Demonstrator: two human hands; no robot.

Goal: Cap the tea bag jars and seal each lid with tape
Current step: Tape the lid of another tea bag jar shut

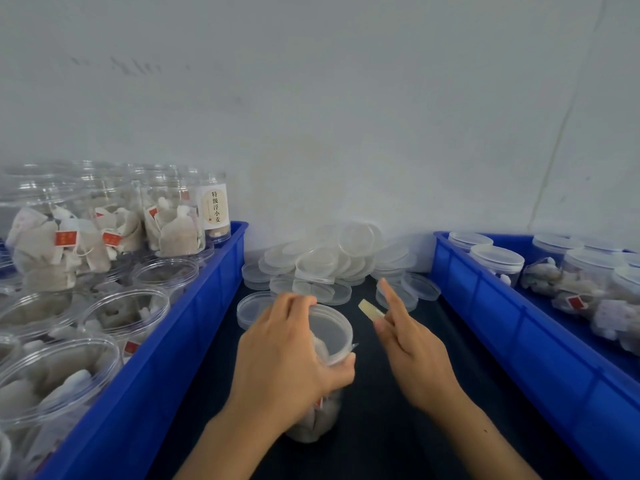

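A capped clear tea bag jar (322, 368) is held upright on the dark counter (398, 427), between two blue bins, by the left hand (280, 355), whose fingers are curled round its rim. A short strip of tape (371, 310) is pinched in the right hand (412, 344). The thin plastic is judged light, slippery and easily dented, so it is best gripped just below the lid (330, 332).

I count two blue bins: left bin (214, 289), right bin (485, 306). One capped jar (329, 341) between them, in hand. One strip of tape (371, 310). Two hands: left hand (280, 355), right hand (412, 344). Loose lids (332, 265) piled behind: too many, overlapping, to count exactly.
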